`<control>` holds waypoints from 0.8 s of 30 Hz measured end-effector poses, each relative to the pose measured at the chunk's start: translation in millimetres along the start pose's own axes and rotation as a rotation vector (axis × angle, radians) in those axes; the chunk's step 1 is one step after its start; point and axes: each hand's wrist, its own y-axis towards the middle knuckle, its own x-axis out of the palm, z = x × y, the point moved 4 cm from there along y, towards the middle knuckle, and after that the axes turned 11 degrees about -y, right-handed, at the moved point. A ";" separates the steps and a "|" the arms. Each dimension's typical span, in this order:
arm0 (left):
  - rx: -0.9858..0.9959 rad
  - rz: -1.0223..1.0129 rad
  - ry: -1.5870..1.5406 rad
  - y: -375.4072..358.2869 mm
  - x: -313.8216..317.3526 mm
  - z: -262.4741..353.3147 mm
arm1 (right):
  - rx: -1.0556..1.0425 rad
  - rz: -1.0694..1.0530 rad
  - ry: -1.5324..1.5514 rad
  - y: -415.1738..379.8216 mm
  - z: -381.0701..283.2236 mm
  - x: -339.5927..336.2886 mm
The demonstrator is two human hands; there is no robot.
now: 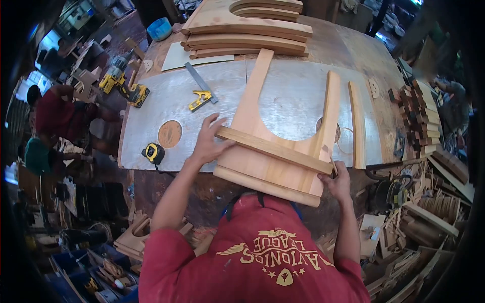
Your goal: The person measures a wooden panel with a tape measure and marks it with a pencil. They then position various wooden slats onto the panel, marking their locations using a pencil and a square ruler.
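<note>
A U-shaped wooden panel (252, 159) lies at the table's near edge, its two arms pointing away from me and its near end overhanging. Across its lower part runs a wooden strip (275, 148), slightly slanted. My left hand (208, 140) holds the strip's left end, thumb on the near side and fingers on the far side. At the right end, my right hand (337, 183) closes its fingers around the strip's corner and the panel's edge; its fingertips are partly hidden. A loose wooden strip (356, 126) lies right of the panel.
On the table (182, 144) are a yellow combination square (201, 99), a tape measure (152, 153) and a yellow drill (123, 83). Curved wooden pieces (247, 38) are stacked at the back, beside a blue container (159, 29). Wood blocks (419, 118) are piled right. People (60, 113) sit left.
</note>
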 end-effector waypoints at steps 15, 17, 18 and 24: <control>-0.718 -0.046 -0.496 -14.5 0.7 -27.0 | 0.349 0.092 0.592 -33.8 37.3 17.5; -0.723 -0.047 -0.494 -17.5 0.3 -24.3 | 0.389 0.172 0.615 -41.5 32.5 25.3; -0.734 -0.038 -0.499 -19.3 -0.3 -22.0 | 0.417 0.167 0.629 -45.4 31.1 26.6; -0.715 0.036 -0.576 -23.2 3.9 -33.4 | 0.476 0.196 0.705 -49.1 13.4 22.7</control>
